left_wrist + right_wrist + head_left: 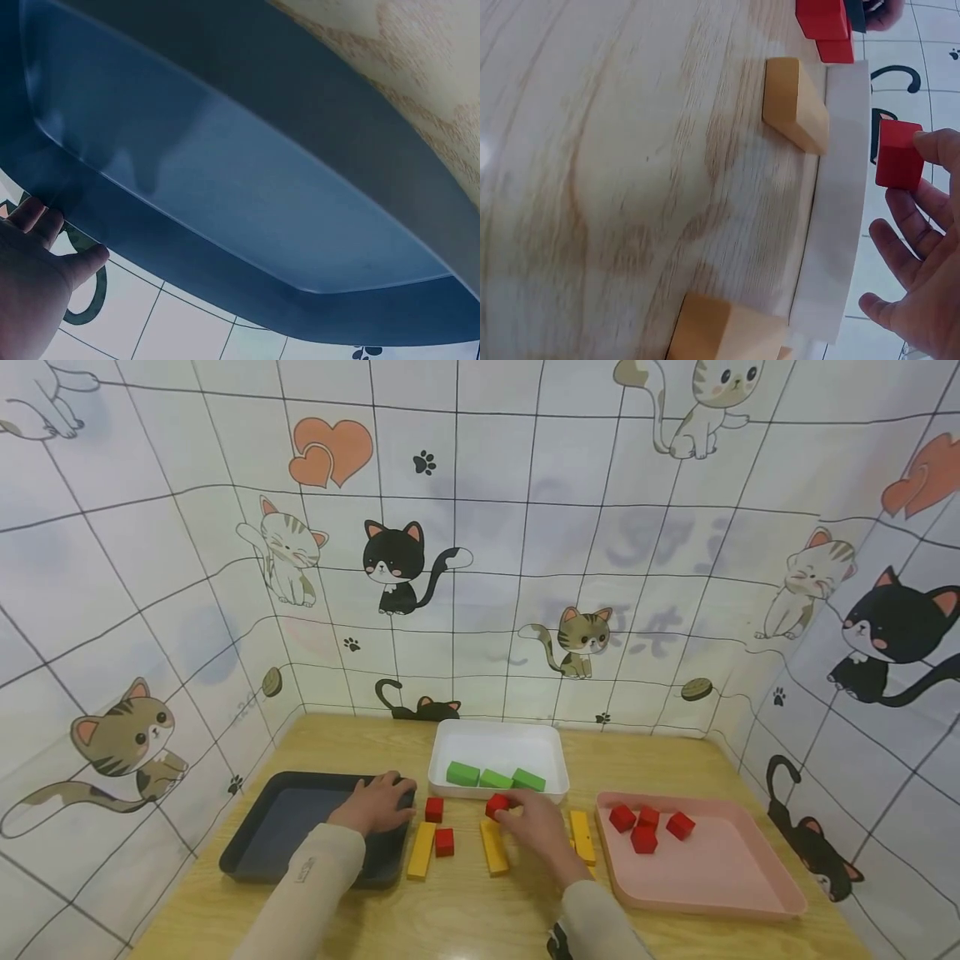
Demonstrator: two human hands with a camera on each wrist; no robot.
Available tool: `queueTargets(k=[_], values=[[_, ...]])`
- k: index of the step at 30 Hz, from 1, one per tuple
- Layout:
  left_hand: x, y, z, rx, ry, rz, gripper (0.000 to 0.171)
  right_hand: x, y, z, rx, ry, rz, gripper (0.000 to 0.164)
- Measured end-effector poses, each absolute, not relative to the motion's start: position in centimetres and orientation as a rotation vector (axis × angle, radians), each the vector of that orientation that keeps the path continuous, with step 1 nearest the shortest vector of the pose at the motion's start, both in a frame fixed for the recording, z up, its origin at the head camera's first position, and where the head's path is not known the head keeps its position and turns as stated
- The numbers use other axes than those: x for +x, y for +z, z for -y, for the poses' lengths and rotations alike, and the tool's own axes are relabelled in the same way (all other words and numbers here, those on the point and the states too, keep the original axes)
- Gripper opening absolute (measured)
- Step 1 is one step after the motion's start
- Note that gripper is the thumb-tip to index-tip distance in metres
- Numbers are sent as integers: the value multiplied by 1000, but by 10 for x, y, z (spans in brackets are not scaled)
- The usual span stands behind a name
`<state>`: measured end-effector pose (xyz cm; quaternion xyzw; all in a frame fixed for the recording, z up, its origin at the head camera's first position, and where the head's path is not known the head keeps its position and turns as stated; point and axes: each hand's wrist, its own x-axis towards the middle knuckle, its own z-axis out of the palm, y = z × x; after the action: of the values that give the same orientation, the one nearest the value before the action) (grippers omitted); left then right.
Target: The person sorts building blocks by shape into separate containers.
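My right hand [536, 827] pinches a red block [899, 154] between thumb and fingers, in front of the white tray [498, 735]. A yellow block [494, 847] lies on the table just under that hand. The left hand [378, 804] rests at the right rim of the dark grey tray [258, 827], its fingers lying over the edge; in the left wrist view the fingertips show at the tray's rim and the tray's floor is bare. To the right of the left hand sit two loose red blocks, one farther back [434, 810] and one nearer [445, 842].
Several green blocks [462, 774] lie in the white tray. A pink tray [720, 877] at the right bears several red blocks [643, 839]. More yellow blocks lie beside the dark tray [422, 852] and the pink tray [582, 837]. A cat-print cloth [487, 568] surrounds the wooden table [450, 918].
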<state>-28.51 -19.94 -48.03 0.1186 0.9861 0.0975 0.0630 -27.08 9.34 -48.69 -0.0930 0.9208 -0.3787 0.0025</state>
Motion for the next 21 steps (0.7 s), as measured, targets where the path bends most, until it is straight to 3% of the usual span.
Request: queueTargets(k=[21], values=[[-284, -479, 200, 359, 291, -2978, 49, -256, -479, -141, -72, -1211, -2955, 37]])
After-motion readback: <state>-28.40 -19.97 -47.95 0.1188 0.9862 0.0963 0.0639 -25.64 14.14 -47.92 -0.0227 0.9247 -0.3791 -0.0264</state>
